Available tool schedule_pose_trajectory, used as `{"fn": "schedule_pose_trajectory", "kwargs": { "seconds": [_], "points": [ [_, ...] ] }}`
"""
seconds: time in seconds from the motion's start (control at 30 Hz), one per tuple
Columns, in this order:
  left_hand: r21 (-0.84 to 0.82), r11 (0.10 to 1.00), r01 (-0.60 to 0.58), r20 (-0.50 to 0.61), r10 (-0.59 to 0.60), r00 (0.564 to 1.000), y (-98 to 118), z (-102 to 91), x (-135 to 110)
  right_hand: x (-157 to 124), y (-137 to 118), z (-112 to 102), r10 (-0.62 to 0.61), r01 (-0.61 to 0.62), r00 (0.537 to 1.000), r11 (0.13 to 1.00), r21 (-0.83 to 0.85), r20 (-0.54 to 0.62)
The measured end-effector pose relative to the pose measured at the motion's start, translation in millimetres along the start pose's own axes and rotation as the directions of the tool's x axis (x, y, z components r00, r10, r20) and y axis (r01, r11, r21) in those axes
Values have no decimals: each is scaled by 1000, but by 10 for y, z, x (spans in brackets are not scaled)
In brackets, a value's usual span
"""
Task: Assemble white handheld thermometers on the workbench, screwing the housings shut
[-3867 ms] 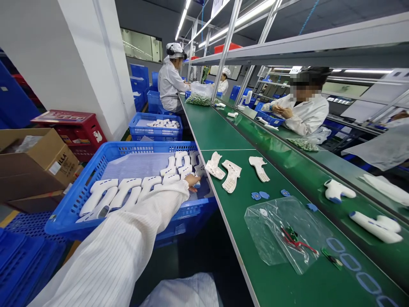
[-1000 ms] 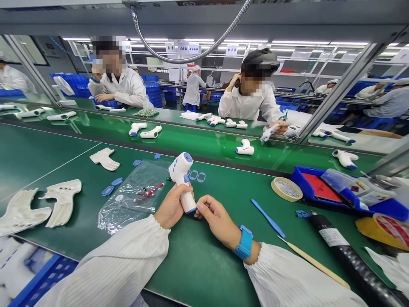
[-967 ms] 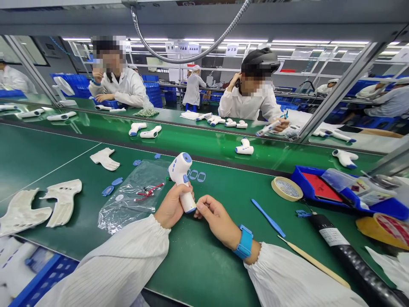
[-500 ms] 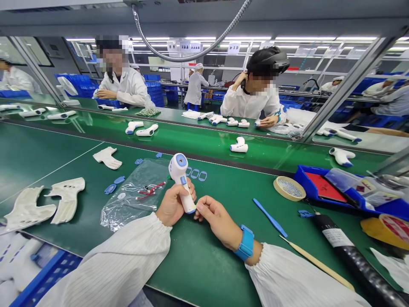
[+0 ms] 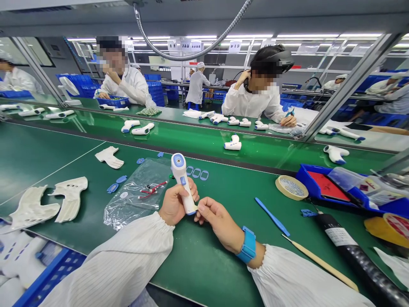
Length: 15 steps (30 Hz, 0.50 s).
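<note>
My left hand (image 5: 174, 205) is wrapped round the handle of a white and blue infrared forehead thermometer (image 5: 178, 172), held upright with its round sensor end at the top. At the blue foot of the handle, the fingertips of my right hand (image 5: 220, 221) are pinched together. A small pale yellow bit shows between them and the handle, too small to name. Behind the thermometer lie several blue ring frames (image 5: 196, 173). To the left, a clear plastic bag (image 5: 123, 211) has red and black wire leads (image 5: 154, 189) on it.
White shell halves (image 5: 73, 198) lie left, above a blue crate (image 5: 47, 277). To the right are a blue pry tool (image 5: 271, 216), a wooden-handled tool (image 5: 322, 263), a black electric screwdriver (image 5: 354, 260), a screw dish (image 5: 291, 187) and a blue bin (image 5: 302, 174). A green conveyor (image 5: 179, 140) carries thermometers; co-workers sit beyond.
Thermometers on the conveyor have shifted left. My hands keep nearly the same hold. Across the line, one co-worker's hand has risen to the face; another's hand has moved right.
</note>
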<state>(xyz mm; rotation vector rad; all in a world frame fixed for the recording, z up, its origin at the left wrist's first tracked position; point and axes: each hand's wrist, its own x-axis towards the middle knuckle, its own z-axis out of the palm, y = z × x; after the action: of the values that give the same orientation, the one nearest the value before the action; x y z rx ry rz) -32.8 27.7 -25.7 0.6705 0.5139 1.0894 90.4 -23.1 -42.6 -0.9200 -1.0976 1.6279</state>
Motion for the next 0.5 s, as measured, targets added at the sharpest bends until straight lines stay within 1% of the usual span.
{"fn": "schedule_pose_trajectory", "kwargs": {
  "seconds": [0.1, 0.17, 0.3, 0.37, 0.4, 0.43, 0.5],
  "points": [
    [-5, 1000, 3, -5, -3, 1000, -5, 12, -3, -12, 3, -2, 12, -12, 1000, 999, 53, -7],
    [-8, 1000, 0, -10, 0, 1000, 2, 13, 6, 1, -18, -24, 7, -5, 999, 997, 77, -34],
    [-6, 1000, 20, -5, -20, 1000, 23, -3, 24, -15, -187, -61, -73, 82, 983, 995, 50, -166],
    [-1, 998, 59, 4, -59, 998, 22, -5, 17, -125, -342, -57, -109, 111, 971, 994, -5, -213],
    [8, 996, 86, 6, -86, 996, 19, -5, 12, -215, -432, -54, -116, 110, 971, 993, -38, -209],
    [26, 993, 112, -9, -112, 994, 16, -3, 8, -328, -525, -57, -121, 108, 976, 991, -79, -182],
    [163, 975, 151, -151, -127, 980, 14, 0, 7, -618, -708, -96, -152, 125, 982, 967, -220, -112]
  ]
}}
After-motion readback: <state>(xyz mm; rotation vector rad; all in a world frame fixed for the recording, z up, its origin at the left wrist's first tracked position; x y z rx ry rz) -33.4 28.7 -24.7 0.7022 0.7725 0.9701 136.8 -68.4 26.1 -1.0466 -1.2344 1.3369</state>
